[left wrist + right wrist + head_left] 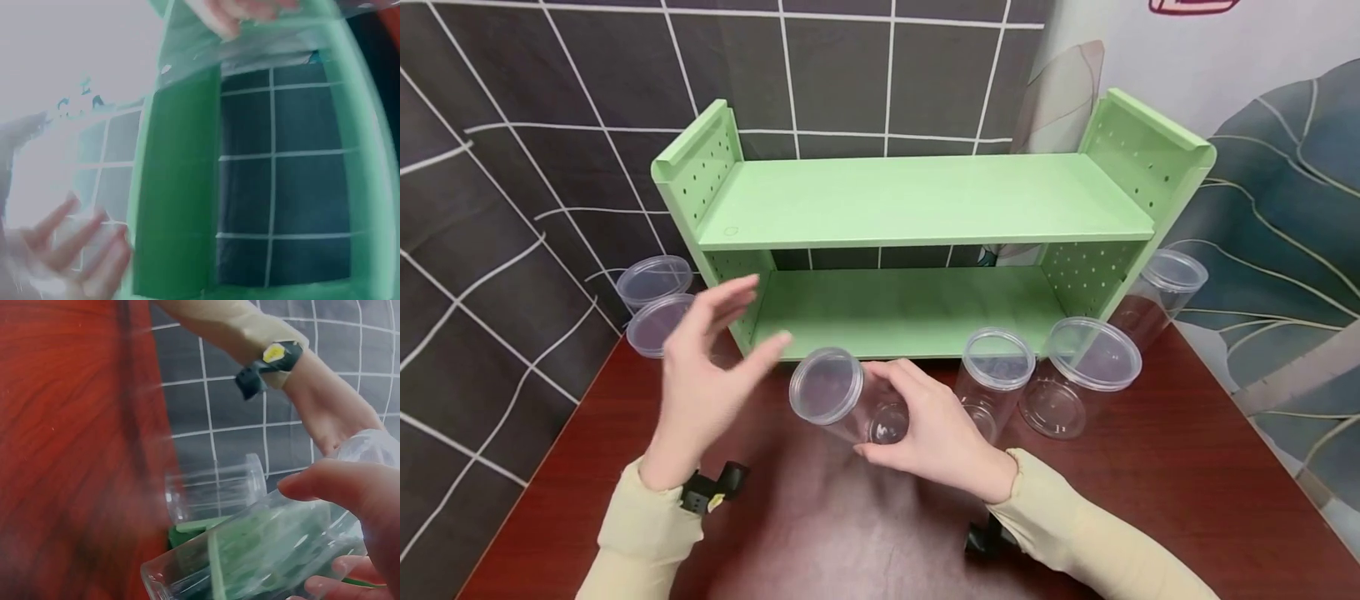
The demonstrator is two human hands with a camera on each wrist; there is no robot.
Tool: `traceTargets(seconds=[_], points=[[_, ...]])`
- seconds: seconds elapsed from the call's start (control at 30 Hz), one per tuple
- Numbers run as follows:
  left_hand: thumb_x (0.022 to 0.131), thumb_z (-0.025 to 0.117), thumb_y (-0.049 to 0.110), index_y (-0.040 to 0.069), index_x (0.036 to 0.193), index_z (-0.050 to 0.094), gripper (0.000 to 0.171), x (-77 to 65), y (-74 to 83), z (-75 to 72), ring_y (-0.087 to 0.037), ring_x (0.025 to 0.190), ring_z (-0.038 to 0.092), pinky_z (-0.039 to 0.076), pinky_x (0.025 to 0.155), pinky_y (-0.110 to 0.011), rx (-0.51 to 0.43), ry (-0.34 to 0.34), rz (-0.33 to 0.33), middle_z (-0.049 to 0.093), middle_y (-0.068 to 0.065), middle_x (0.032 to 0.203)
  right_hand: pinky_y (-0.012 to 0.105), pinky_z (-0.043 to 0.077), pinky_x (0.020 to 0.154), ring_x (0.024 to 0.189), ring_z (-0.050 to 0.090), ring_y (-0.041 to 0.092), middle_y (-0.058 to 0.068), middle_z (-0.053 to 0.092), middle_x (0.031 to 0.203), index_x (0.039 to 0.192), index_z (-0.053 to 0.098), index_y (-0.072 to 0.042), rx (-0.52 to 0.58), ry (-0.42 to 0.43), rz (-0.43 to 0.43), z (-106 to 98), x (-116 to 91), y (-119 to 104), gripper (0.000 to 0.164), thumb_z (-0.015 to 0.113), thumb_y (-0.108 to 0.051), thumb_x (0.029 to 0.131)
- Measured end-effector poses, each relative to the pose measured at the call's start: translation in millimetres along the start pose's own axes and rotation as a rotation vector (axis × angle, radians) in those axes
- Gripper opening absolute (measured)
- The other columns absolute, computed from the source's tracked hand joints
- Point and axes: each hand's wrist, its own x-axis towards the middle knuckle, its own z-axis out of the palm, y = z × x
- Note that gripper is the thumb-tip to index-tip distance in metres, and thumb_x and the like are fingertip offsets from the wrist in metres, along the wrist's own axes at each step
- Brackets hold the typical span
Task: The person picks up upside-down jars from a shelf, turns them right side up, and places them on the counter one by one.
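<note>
My right hand grips a clear plastic jar with a clear lid, tilted with the lid pointing up-left, just above the red-brown table. In the right wrist view the jar lies across my fingers. My left hand hovers open just left of the jar, fingers spread, holding nothing. The left wrist view is blurred; its fingers show before the green shelf.
A green two-tier shelf stands at the back of the table, both tiers bare. Two lidded clear jars sit at its left foot, two jars in front at its right, and one jar beside its right side. Walls lie behind.
</note>
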Motion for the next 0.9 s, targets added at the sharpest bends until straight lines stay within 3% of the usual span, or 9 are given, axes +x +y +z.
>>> traceTargets(seconds=[0.13, 0.3, 0.4, 0.63, 0.77, 0.9], points=[[0.082, 0.086, 0.006, 0.01, 0.13, 0.069, 0.052, 17.1, -4.3, -11.4, -0.017, 0.115, 0.062, 0.048, 0.103, -0.032, 0.009, 0.235, -0.138, 0.068, -0.005, 0.124, 0.035, 0.056, 0.086, 0.102, 0.062, 0.012, -0.014, 0.059, 0.119, 0.139, 0.055, -0.023, 0.058, 0.0, 0.038, 4.5, -2.2, 4.7, 0.082, 0.093, -0.03, 0.067], [0.082, 0.086, 0.01, 0.01, 0.13, 0.066, 0.052, 42.3, -12.4, -22.4, -0.019, 0.111, 0.063, 0.049, 0.1, -0.031, 0.004, 0.41, -0.161, 0.066, -0.005, 0.126, 0.032, 0.055, 0.092, 0.108, 0.062, 0.011, -0.01, 0.062, 0.122, 0.138, 0.055, -0.016, 0.162, 0.002, 0.081, 11.7, -1.7, 9.7, 0.081, 0.093, -0.02, 0.067], [0.082, 0.086, 0.014, 0.012, 0.132, 0.063, 0.055, 55.8, -16.5, -24.2, -0.018, 0.111, 0.064, 0.049, 0.1, -0.029, 0.035, 0.446, -0.182, 0.065, -0.004, 0.127, 0.032, 0.055, 0.092, 0.108, 0.063, 0.009, -0.007, 0.064, 0.119, 0.137, 0.053, -0.016, 0.227, -0.009, 0.112, 17.0, 0.5, 12.8, 0.08, 0.092, -0.014, 0.067], [0.085, 0.084, 0.015, 0.012, 0.137, 0.064, 0.056, 75.0, -23.0, -16.8, -0.018, 0.109, 0.067, 0.054, 0.094, -0.027, -0.019, 0.417, -0.21, 0.068, -0.007, 0.128, 0.032, 0.056, 0.092, 0.112, 0.063, 0.016, 0.002, 0.063, 0.123, 0.143, 0.045, -0.013, 0.454, -0.048, 0.196, 30.7, 11.2, 17.8, 0.084, 0.087, 0.002, 0.072], [0.085, 0.084, 0.017, 0.017, 0.132, 0.069, 0.05, 76.5, -24.8, -14.7, -0.017, 0.1, 0.07, 0.057, 0.085, -0.024, -0.032, 0.459, -0.231, 0.071, -0.006, 0.121, 0.031, 0.055, 0.093, 0.113, 0.064, 0.018, 0.004, 0.062, 0.124, 0.141, 0.046, -0.011, 0.474, -0.059, 0.214, 36.0, 16.9, 19.0, 0.081, 0.087, 0.003, 0.072], [0.088, 0.081, 0.015, 0.017, 0.128, 0.072, 0.041, 78.3, -28.0, -12.6, -0.013, 0.097, 0.071, 0.057, 0.084, -0.024, 0.002, 0.508, -0.196, 0.073, -0.005, 0.117, 0.033, 0.056, 0.093, 0.112, 0.066, 0.023, 0.006, 0.063, 0.125, 0.139, 0.049, -0.008, 0.465, -0.066, 0.212, 40.1, 22.4, 19.5, 0.076, 0.087, 0.001, 0.073]])
